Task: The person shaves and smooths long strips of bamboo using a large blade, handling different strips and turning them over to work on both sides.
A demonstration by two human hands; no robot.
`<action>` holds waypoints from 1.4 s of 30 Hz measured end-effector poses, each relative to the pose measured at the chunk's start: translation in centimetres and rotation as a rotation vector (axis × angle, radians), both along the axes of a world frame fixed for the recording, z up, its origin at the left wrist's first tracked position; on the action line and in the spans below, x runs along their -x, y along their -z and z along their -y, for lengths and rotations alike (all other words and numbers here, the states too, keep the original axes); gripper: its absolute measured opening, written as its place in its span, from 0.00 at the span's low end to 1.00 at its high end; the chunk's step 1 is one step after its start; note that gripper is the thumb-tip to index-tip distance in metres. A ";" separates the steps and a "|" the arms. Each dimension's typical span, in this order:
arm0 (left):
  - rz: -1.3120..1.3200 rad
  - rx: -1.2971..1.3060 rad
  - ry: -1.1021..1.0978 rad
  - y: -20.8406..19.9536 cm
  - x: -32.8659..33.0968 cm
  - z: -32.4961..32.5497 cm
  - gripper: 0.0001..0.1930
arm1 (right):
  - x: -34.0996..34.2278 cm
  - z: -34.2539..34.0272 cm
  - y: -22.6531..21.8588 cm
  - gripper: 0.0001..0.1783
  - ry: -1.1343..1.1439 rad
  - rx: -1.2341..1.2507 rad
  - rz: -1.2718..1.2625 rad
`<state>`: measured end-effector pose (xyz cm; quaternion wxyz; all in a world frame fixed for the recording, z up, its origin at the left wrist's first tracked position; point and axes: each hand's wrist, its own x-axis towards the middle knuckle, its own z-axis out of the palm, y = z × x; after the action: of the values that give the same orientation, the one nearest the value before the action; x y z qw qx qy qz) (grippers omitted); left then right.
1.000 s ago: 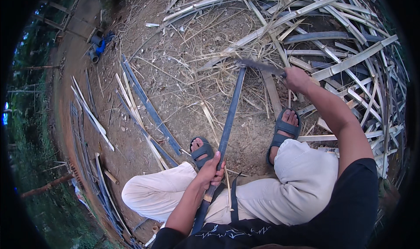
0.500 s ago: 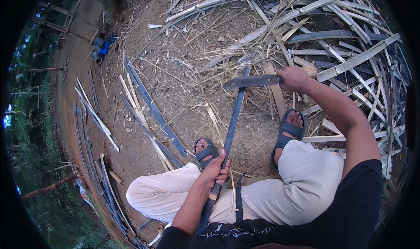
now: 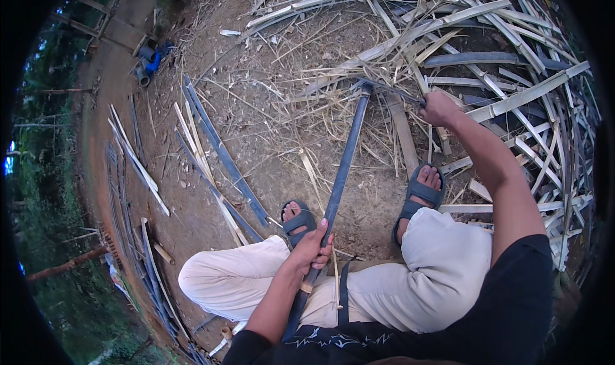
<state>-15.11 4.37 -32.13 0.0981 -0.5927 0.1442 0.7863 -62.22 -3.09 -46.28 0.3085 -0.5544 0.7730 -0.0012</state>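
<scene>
My left hand (image 3: 312, 248) is wrapped round a long dark bamboo strip (image 3: 347, 163) near its lower part. The strip slants from my lap, between my feet, up to the ground ahead, with its near end against my dark shirt. In my right hand (image 3: 441, 110) is a machete (image 3: 396, 92), gripped by the handle, which the fist mostly hides. Its blade now shows thin, nearly edge-on, and meets or overlaps the strip's far end; I cannot tell whether it has bitten in. Pale shavings (image 3: 320, 108) lie around that end.
A tangled heap of split bamboo (image 3: 512, 101) covers the right side. A flat wooden piece (image 3: 401, 131) lies beyond my right sandal (image 3: 419, 192). More strips (image 3: 224, 153) lie to the left, with dark poles (image 3: 154, 269) farther out. My left sandal (image 3: 298, 221) is beside the held strip.
My right hand has moved slightly right. The machete blade has swung farther out to the strip's far end and turned from broadside to nearly edge-on. My left hand keeps its hold on the strip.
</scene>
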 end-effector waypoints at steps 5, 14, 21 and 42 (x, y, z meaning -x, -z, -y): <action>-0.016 -0.107 -0.082 0.2 -0.4 0.1 0.30 | -5.3 -1.9 -2.4 0.11 -0.230 0.093 0.028; -0.055 -0.106 -0.103 -0.2 -0.4 0.6 0.28 | -7.5 -2.9 -4.2 0.13 -0.355 0.184 -0.016; -0.087 -0.094 -0.109 -0.5 0.3 0.9 0.28 | -1.9 -1.0 -2.7 0.14 -0.056 0.047 -0.112; 0.105 0.073 0.031 -0.2 1.4 -0.4 0.30 | -3.0 1.2 -3.3 0.12 -0.194 0.083 -0.152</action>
<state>-16.50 4.80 -31.93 0.0960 -0.6341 0.1765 0.7467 -59.18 -4.31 -43.01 0.2243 -0.6375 0.7361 0.0389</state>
